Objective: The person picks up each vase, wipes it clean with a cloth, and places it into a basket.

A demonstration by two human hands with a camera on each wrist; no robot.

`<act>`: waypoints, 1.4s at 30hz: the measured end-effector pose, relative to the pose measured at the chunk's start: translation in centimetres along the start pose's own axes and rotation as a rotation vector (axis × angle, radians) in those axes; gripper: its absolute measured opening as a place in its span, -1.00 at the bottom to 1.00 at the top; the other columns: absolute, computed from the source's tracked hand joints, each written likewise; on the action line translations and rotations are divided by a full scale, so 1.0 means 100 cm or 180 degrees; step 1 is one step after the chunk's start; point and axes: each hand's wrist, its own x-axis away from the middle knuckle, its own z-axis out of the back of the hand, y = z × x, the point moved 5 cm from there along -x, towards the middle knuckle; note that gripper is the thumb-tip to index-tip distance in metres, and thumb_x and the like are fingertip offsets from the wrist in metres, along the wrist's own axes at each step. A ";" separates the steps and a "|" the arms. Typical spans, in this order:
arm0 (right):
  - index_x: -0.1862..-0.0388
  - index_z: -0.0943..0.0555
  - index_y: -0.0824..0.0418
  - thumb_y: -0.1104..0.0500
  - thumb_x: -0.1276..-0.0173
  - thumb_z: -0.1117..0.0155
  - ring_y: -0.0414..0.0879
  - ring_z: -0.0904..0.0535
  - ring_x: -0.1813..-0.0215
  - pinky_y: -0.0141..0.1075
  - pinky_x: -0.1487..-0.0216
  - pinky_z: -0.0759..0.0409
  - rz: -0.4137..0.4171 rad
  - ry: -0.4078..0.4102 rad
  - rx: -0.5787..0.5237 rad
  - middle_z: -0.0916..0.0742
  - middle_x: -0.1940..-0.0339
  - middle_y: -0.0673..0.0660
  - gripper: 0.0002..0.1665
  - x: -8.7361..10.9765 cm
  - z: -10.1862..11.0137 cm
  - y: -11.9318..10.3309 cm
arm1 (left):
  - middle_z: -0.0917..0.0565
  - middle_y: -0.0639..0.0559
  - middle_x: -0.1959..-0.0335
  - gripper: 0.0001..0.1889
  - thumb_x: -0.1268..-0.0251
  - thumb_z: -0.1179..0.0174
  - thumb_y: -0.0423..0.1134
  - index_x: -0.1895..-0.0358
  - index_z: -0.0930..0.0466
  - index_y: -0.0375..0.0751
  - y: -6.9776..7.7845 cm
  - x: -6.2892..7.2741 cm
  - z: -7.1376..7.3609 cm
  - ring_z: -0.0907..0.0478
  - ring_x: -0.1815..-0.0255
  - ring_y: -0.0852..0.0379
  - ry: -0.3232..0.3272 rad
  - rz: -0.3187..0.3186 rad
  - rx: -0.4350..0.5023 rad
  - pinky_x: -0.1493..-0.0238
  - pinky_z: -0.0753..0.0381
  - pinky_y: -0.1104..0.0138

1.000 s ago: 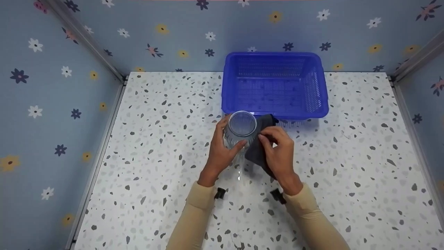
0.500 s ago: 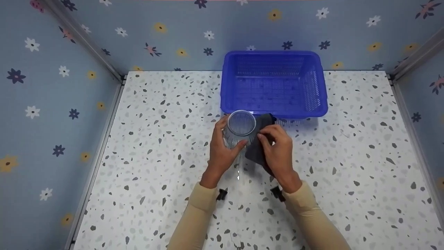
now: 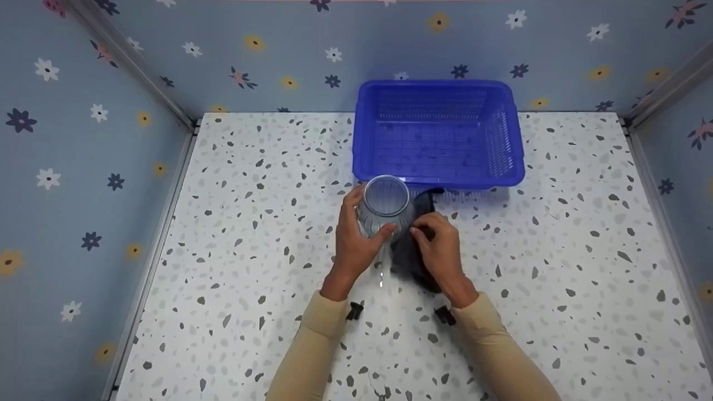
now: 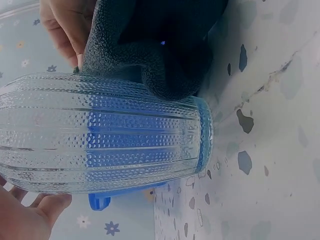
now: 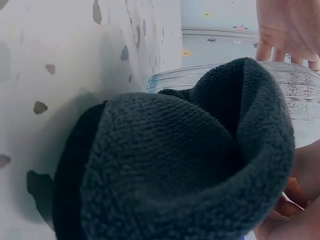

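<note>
A clear ribbed glass vase (image 3: 369,221) is held mouth up in front of the blue basket. In the left wrist view, the vase (image 4: 145,135) has a dimpled pattern between its ribs; whether its base touches the table I cannot tell. My left hand (image 3: 356,242) grips the vase from its left side, thumb across the front. On the other side, my right hand (image 3: 443,248) pinches a dark grey cloth (image 3: 408,259) against the glass. The fuzzy cloth (image 5: 165,160) hangs in loose folds in the right wrist view and covers part of the vase.
Behind the vase stands a blue plastic basket (image 3: 438,181) with perforated sides, against the flowered back wall (image 3: 301,55). The speckled white tabletop (image 3: 250,223) spreads to both sides. Small black pieces (image 3: 355,311) sit at both cuffs.
My right hand has slid nearer to me and slightly left along the vase's side, and the cloth has bunched lower with it. My left hand keeps its grip on the vase.
</note>
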 end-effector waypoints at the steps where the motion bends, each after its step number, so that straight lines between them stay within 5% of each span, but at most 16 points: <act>1: 0.28 -0.75 0.37 0.48 -0.35 -0.45 0.07 -0.68 0.14 -0.24 0.10 -0.60 0.0001 0.0009 -0.0011 -0.77 0.23 0.24 -0.93 0.000 0.001 -0.002 | -0.42 -0.24 -0.51 -0.12 -0.34 -0.42 0.22 -0.42 -0.29 -0.36 0.000 0.000 0.000 -0.36 -0.57 -0.11 0.0005 -0.0002 -0.0005 -0.53 -0.36 0.06; 10: 0.28 -0.77 0.34 0.47 -0.34 -0.46 -0.01 -0.70 0.18 -0.45 0.14 -0.64 0.0152 0.0297 -0.0288 -0.77 0.23 0.20 -0.92 -0.012 0.021 -0.042 | -0.43 -0.22 -0.52 -0.17 -0.28 -0.53 0.03 -0.43 -0.30 -0.33 0.002 0.001 -0.001 -0.35 -0.57 -0.13 0.0030 0.0028 0.0023 -0.53 -0.36 0.05; 17: 0.22 -0.79 0.38 0.37 -0.41 -0.46 -0.04 -0.67 0.24 -0.47 0.19 -0.57 0.0295 0.0272 -0.0204 -0.77 0.20 0.21 -0.95 -0.021 0.027 -0.058 | -0.42 -0.25 -0.52 -0.17 -0.22 -0.58 -0.09 -0.40 -0.31 -0.36 0.003 0.002 -0.004 -0.37 -0.56 -0.14 0.0067 0.0110 -0.0016 -0.52 -0.37 0.03; 29: 0.28 -0.77 0.30 0.49 -0.33 -0.46 0.01 -0.72 0.17 -0.37 0.14 -0.69 0.0195 0.0352 -0.0185 -0.76 0.23 0.19 -0.87 -0.018 0.021 -0.041 | -0.44 -0.25 -0.50 -0.13 -0.28 -0.48 0.19 -0.40 -0.33 -0.36 0.004 0.000 -0.003 -0.39 -0.54 -0.15 0.0150 0.0024 -0.0062 -0.50 -0.40 0.04; 37: 0.28 -0.75 0.37 0.49 -0.35 -0.44 0.10 -0.70 0.15 -0.25 0.10 -0.66 -0.0047 0.0012 -0.0069 -0.77 0.24 0.23 -0.93 -0.006 0.000 0.002 | -0.44 -0.26 -0.49 -0.06 -0.31 -0.31 0.41 -0.38 -0.33 -0.37 0.002 -0.001 -0.001 -0.38 -0.54 -0.16 0.0127 0.0014 -0.0106 -0.48 -0.41 0.01; 42: 0.29 -0.75 0.37 0.48 -0.36 -0.44 0.10 -0.70 0.14 -0.25 0.09 -0.64 -0.0090 -0.0071 -0.0059 -0.77 0.25 0.23 -0.93 -0.004 -0.002 0.006 | -0.44 -0.25 -0.49 -0.06 -0.31 -0.31 0.41 -0.37 -0.33 -0.36 0.002 0.000 -0.003 -0.38 -0.54 -0.17 0.0133 0.0021 -0.0096 -0.47 -0.43 0.01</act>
